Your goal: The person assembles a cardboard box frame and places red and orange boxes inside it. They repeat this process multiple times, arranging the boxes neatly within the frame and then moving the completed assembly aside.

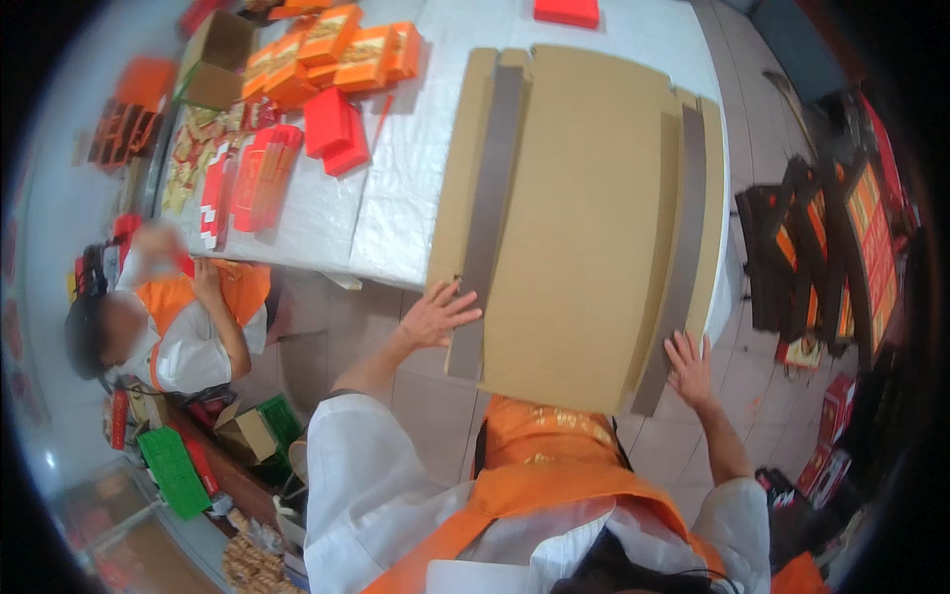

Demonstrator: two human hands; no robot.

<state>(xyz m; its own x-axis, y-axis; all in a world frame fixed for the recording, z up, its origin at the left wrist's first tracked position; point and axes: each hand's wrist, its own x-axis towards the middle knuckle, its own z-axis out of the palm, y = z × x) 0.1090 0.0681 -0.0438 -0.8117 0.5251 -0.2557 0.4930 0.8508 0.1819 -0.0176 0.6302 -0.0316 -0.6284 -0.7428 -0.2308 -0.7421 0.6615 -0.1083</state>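
A large sheet of brown cardboard (584, 218) lies in front of me, its near end reaching past the table's edge toward my apron. Along its left side runs a dark grey-brown strip (492, 188), with a matching strip (678, 247) along the right side. My left hand (440, 315) rests on the near left part of the sheet, fingers spread, the tips at the left strip. Fingers apart, my right hand (690, 370) touches the near end of the right strip. Neither hand grips anything.
Orange boxes (332, 49), red boxes (336, 129) and an open carton (213, 59) crowd the white-covered table's (401, 198) far left. A co-worker (188, 317) sits at its left. Dark-edged, patterned panels (821, 257) stand to the right. Green crates (176, 470) are at lower left.
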